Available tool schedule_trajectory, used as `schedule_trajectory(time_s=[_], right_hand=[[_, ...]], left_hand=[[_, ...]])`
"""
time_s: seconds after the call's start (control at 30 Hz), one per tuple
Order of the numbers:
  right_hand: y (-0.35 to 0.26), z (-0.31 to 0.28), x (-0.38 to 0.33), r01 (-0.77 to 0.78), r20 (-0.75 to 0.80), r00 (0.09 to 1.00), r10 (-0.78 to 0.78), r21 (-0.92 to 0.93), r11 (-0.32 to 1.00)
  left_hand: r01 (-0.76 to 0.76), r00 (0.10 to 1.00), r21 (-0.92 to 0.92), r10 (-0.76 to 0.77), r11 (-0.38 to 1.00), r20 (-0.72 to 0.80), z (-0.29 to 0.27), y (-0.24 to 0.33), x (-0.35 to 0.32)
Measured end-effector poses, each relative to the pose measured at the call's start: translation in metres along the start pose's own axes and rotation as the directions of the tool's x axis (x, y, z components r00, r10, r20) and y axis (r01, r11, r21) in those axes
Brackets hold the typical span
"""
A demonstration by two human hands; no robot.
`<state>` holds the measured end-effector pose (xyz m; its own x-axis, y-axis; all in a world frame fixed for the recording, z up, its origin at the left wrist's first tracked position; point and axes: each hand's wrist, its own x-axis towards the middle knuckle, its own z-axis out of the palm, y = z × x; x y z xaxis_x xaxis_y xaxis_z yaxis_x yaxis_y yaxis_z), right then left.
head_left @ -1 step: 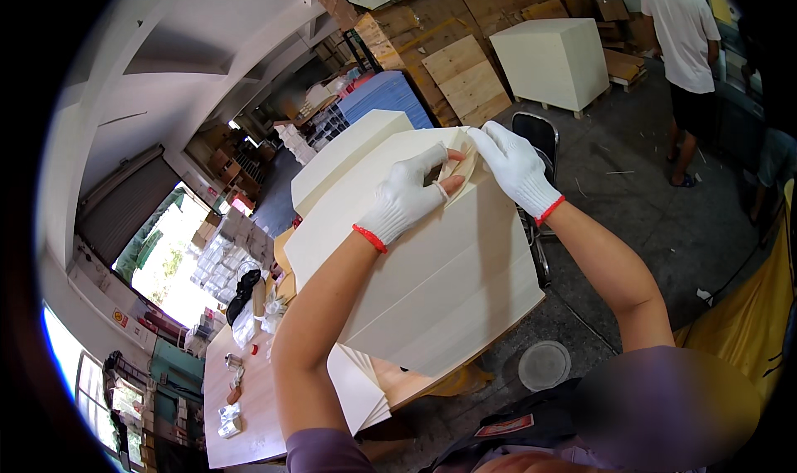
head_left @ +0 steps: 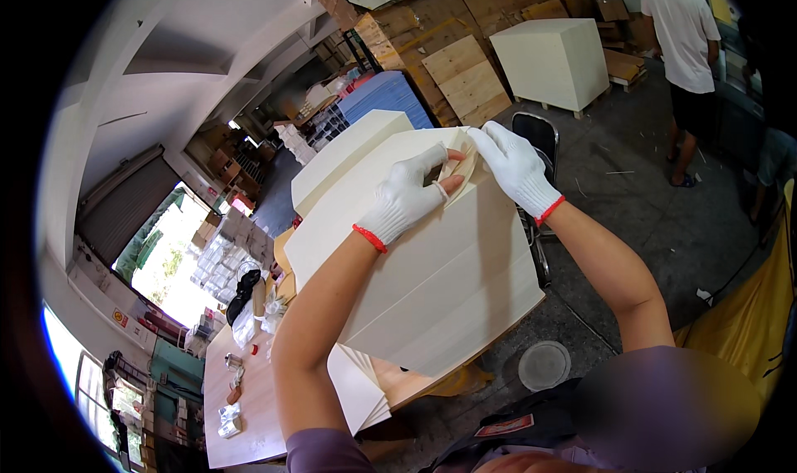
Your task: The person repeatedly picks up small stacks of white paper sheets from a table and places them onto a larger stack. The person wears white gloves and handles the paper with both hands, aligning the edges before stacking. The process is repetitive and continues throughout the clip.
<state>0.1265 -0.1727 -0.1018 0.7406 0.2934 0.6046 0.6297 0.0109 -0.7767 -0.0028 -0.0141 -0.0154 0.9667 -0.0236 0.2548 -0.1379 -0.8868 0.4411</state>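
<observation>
A tall stack of cream-white paper or thin card sheets (head_left: 452, 282) stands before me, with its upper corner between my hands. My left hand (head_left: 405, 192), in a white knit glove with a red cuff, lies over the top; its bare thumb and fingertip curl round several lifted sheets (head_left: 467, 172) at that corner. Against the other side of the same corner, my right hand (head_left: 515, 164), gloved alike, pinches the sheet edges, its fingertips partly hidden. Just behind is a second cream stack (head_left: 353, 153).
A wooden table (head_left: 257, 431) at lower left bears small items; fanned sheets (head_left: 357, 390) lie under the stack. A black chair (head_left: 535, 128) stands right of the stack, a round lidded bucket (head_left: 545, 366) on the floor. Farther off are a pallet stack (head_left: 552, 62) and a person (head_left: 681, 41).
</observation>
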Motion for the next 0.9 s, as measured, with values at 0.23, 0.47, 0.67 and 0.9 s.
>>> schedule_trajectory(time_s=[0.23,0.47,0.67,0.9], right_hand=[[-0.001,-0.001,0.0,-0.015,-0.011,1.0,0.015,-0.013,1.0],[-0.005,-0.002,-0.001,-0.027,0.007,1.0,0.028,-0.009,1.0],[-0.002,0.0,-0.002,-0.004,-0.007,1.0,0.004,0.002,1.0],[0.0,-0.003,-0.002,-0.014,-0.006,1.0,0.014,-0.017,1.0]], left_hand=[[-0.026,1.0,0.024,0.026,0.999,-0.004,-0.001,0.002,0.0],[-0.094,0.995,0.09,0.096,0.991,-0.019,-0.003,-0.008,0.004],[-0.05,0.999,0.087,0.05,0.995,-0.002,-0.001,0.003,-0.002],[0.015,0.999,0.059,-0.017,0.998,0.034,-0.003,0.01,-0.001]])
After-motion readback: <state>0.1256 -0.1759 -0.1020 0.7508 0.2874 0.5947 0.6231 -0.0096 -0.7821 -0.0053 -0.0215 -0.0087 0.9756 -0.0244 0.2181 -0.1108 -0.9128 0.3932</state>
